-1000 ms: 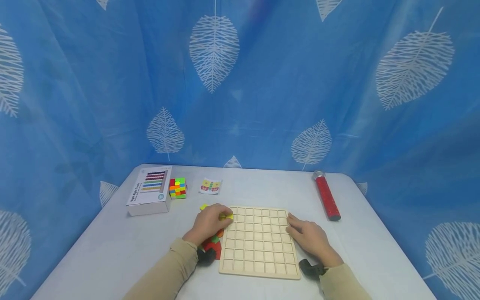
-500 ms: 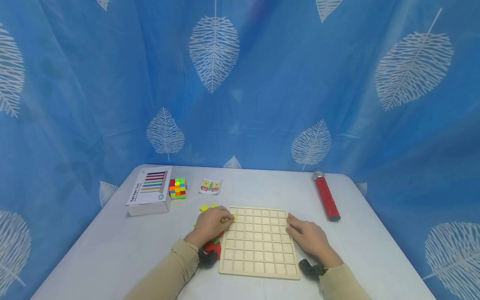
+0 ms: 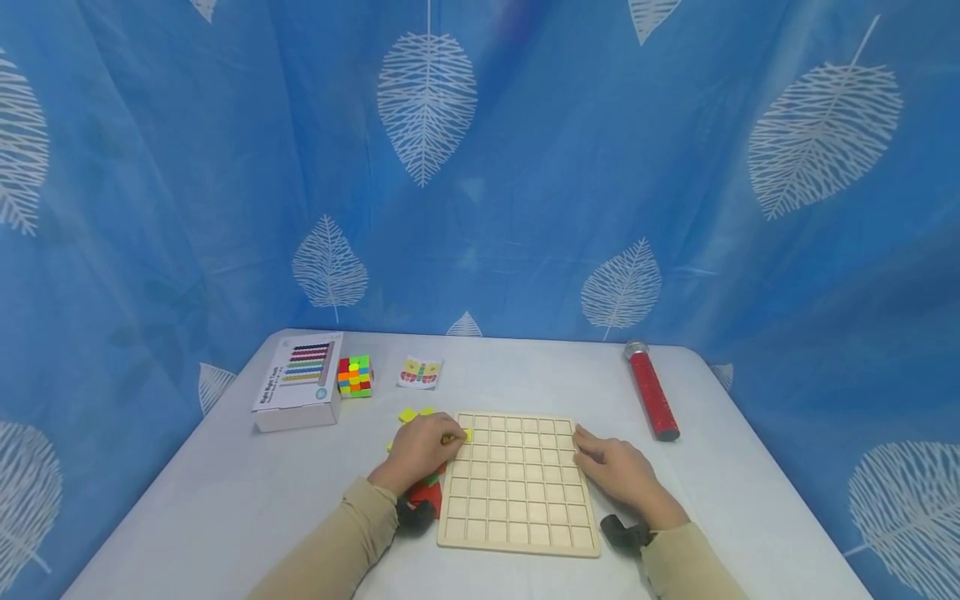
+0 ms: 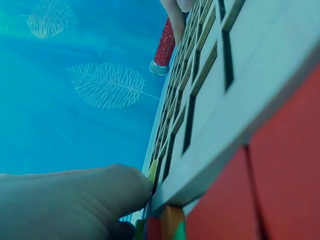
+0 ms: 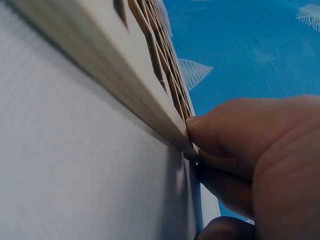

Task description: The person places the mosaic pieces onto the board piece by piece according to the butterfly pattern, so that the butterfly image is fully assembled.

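Observation:
A pale wooden grid board [image 3: 517, 548] with square recesses lies flat on the table. My left hand [image 3: 422, 446] is at its upper left, pinching a small yellow tile [image 3: 468, 434] in a cell of the left column. The left wrist view shows the yellow tile [image 4: 152, 170] standing partly above the cell's ridge by the fingertip. On the board's right side, my right hand [image 3: 618, 473] holds the edge. Up close, the right hand [image 5: 280, 145] has its thumb on the rim and its fingers against the side. Red tiles [image 3: 427, 493] lie beside the board, partly under the left wrist.
More yellow tiles [image 3: 408, 414] lie behind the left hand. A butterfly pattern card [image 3: 420, 373], a puzzle cube [image 3: 356, 377] and a white box [image 3: 300, 379] stand at the back left. A red glittery tube with a silver end [image 3: 652, 392] lies at the right.
My left hand has moved slightly right and brought the yellow tile from the board's left edge into a left-column cell, then stayed there. The right hand keeps its place.

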Demonstrator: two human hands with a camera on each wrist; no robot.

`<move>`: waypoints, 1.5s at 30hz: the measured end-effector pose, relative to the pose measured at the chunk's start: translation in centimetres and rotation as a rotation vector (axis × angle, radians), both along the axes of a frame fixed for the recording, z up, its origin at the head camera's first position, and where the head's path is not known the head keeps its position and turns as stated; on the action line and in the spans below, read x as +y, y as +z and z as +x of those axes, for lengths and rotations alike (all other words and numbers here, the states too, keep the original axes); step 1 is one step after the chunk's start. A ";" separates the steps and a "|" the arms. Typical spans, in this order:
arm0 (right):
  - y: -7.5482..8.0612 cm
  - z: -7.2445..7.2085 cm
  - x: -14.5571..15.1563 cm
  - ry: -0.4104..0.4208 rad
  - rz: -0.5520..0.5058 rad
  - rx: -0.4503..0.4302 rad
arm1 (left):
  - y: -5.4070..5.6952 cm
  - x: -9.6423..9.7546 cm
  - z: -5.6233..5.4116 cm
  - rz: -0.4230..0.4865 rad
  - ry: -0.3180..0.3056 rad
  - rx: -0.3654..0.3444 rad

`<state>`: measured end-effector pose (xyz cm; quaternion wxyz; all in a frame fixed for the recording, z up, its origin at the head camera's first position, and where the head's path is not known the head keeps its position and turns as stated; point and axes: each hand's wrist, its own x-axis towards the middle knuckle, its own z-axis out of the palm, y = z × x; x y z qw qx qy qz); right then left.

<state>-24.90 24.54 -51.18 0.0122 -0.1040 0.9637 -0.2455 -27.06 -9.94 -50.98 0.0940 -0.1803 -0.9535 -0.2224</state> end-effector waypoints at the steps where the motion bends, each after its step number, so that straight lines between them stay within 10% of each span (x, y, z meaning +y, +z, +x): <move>1: 0.0 0.0 0.0 0.004 0.001 0.000 | 0.0 0.0 0.0 0.001 0.001 -0.004; 12: 0.1 -0.1 0.2 0.002 -0.005 -0.014 | 0.4 -0.2 0.4 0.068 0.031 -0.077; 22: -0.1 0.0 0.1 0.014 0.002 -0.002 | 1.0 -5.4 -1.2 0.388 0.424 -0.225; 28: 0.0 -0.2 0.0 0.006 -0.005 -0.012 | 0.4 -6.6 -1.8 0.346 0.417 -0.334; 45: 0.0 0.0 0.0 -0.001 0.009 -0.015 | 0.1 -6.5 -1.9 0.351 0.420 -0.318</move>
